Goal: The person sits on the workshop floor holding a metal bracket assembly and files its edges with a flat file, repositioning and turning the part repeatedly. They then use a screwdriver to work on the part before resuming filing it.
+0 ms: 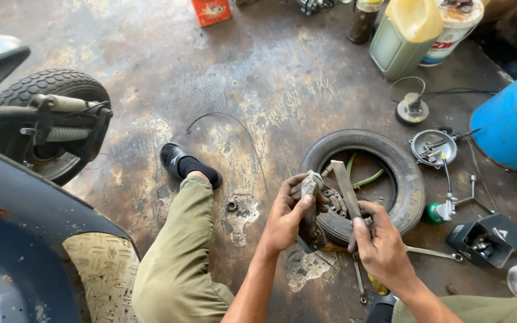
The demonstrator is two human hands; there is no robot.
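A greasy metal part (310, 210) is being gripped by the left hand (286, 216); at its three o'clock, a flat file (346, 189) is being pinched by the right hand (382, 246), over a tyre (403, 173).

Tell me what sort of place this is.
Most likely a scooter or motorcycle repair workshop. The concrete floor is oil-stained, a loose tyre and hand tools lie about, an oil jug stands nearby, and a scooter's wheel shows at left.
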